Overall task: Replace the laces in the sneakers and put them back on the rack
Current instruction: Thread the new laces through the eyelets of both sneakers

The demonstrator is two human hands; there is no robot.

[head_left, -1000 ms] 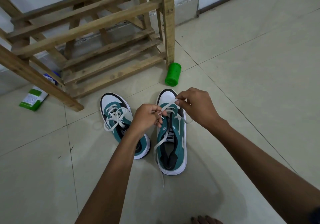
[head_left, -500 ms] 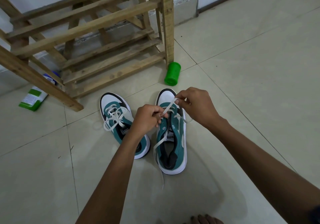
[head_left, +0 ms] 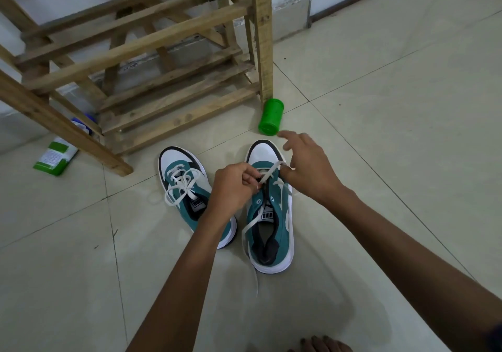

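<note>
Left hand (head_left: pixel 233 188) pinching the white lace (head_left: pixel 267 173) near the toe eyelets of the right-hand sneaker (head_left: pixel 271 215), at frame centre, likely to keep the crossing taut. Right hand (head_left: pixel 307 169) across the same lace, index finger lifted; whether thumb and fingers pinch it, cannot tell. Loose lace end trailing past the heel, so lacing barely started. Left-hand sneaker (head_left: pixel 190 196) just beside, already laced and bowed. Wooden rack (head_left: pixel 163 80) upper left, within easy reach; green container (head_left: pixel 270 118) by its leg.

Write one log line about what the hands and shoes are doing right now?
step: lacing right shoe | left hand: pinches lace | right hand: holds lace, forefinger out | left shoe: laced, tied | rack: no shoes
</note>
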